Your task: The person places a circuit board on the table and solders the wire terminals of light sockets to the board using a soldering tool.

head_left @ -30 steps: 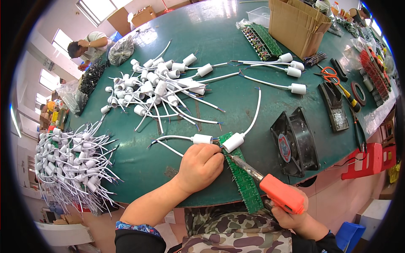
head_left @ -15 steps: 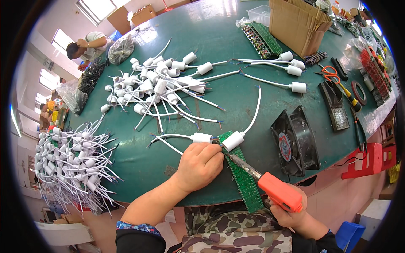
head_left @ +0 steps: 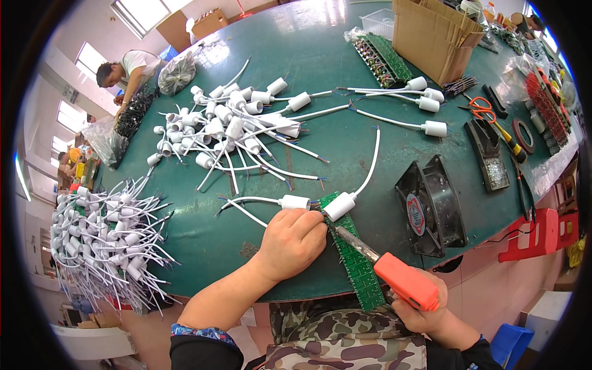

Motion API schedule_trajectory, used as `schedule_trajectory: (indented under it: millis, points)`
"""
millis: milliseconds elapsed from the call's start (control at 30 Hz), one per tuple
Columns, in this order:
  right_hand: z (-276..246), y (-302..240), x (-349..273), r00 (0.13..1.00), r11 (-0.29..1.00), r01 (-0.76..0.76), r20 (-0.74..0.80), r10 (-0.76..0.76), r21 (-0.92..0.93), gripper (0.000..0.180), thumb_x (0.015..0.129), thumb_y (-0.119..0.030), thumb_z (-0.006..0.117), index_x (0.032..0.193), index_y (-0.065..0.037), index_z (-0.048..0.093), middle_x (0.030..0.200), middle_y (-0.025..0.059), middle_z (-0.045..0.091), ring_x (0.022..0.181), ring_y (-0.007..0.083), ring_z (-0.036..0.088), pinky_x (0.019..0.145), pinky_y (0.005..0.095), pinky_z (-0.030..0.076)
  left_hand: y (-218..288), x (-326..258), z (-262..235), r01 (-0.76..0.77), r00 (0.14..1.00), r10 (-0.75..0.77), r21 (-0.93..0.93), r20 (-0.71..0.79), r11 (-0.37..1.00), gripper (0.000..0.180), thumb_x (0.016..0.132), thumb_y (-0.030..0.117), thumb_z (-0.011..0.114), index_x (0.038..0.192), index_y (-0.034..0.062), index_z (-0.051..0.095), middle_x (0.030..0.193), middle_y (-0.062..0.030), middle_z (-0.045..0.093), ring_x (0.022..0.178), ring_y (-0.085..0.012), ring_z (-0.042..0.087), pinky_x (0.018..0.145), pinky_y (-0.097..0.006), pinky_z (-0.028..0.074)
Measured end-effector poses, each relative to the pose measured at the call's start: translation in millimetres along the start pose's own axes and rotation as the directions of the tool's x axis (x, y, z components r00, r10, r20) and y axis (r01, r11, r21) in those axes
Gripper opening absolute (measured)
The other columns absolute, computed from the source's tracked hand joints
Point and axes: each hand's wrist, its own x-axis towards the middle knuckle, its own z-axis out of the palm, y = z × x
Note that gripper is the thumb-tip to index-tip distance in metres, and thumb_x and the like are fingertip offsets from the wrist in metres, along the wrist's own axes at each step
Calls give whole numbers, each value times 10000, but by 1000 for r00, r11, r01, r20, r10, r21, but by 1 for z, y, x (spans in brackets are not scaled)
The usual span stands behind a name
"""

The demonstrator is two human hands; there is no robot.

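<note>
A green circuit board (head_left: 359, 271) runs slantwise from the table edge toward the middle, its soldered side up. My right hand (head_left: 425, 311) grips a soldering iron (head_left: 404, 280) with a red-orange handle; its tip meets the board's upper part. My left hand (head_left: 295, 239) is closed beside that spot, fingertips at the board's edge; what they pinch is hidden. Just above those fingers lies a white cylindrical cap (head_left: 295, 201) with a cable and short bare wires. Another white cap (head_left: 340, 206) rests across the board's far end, its white cable curving away to the upper right.
Many white caps with cables (head_left: 228, 123) lie heaped beyond my hands, and a bigger bundle (head_left: 105, 240) hangs at the left edge. Right of the board stands a black fan (head_left: 431, 209). Orange scissors (head_left: 483, 109) and a cardboard box (head_left: 435, 40) are farther off. A person (head_left: 135, 68) works at far left.
The soldering iron and my right hand have shifted very slightly left. My left hand stays put. The person at far left has lowered an arm toward the dark pile.
</note>
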Motion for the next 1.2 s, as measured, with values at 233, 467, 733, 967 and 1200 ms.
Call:
schedule_trajectory:
  millis: [233,467,733,967,1200]
  points:
    - [-10,-2,-3,998,999,17,64,-14,-52,602,787,-167,853,1247,88,561,1071,194,720,835,311,749,754,368,604,0,-1,-1,0,1000,0,-10,0,1000,226,666,26,763,856,46,642,986,-64,653,826,-259,660,717,-396,530]
    - [-20,-3,-20,999,999,25,46,-24,-35,632,800,-207,850,1279,73,549,1129,195,687,876,311,742,769,387,607,0,-3,0,9,1000,-9,4,23,1000,230,662,26,759,856,49,637,1001,-64,651,832,-260,660,715,-395,527]
    - [-15,-3,-25,1000,998,-23,-9,23,51,642,848,-275,842,1296,65,533,1135,190,679,880,307,741,765,385,608,0,-2,0,10,1000,-10,0,5,1000,212,680,22,765,848,46,637,976,-64,659,823,-260,662,720,-396,532]
    - [-20,-7,-24,1000,1000,13,-2,-13,7,633,857,-268,831,1302,66,527,1141,183,672,865,301,741,751,378,607,0,-2,2,-6,1000,6,-10,-28,1000,189,694,16,765,833,47,640,949,-59,659,813,-259,661,715,-395,531]
    - [-21,-12,-23,999,996,50,5,-49,-80,634,824,-259,837,1289,63,550,1139,175,675,852,300,737,749,373,606,3,-8,-12,52,998,-51,-24,19,998,315,703,53,798,983,45,654,1036,-87,657,892,-286,654,772,-412,524]
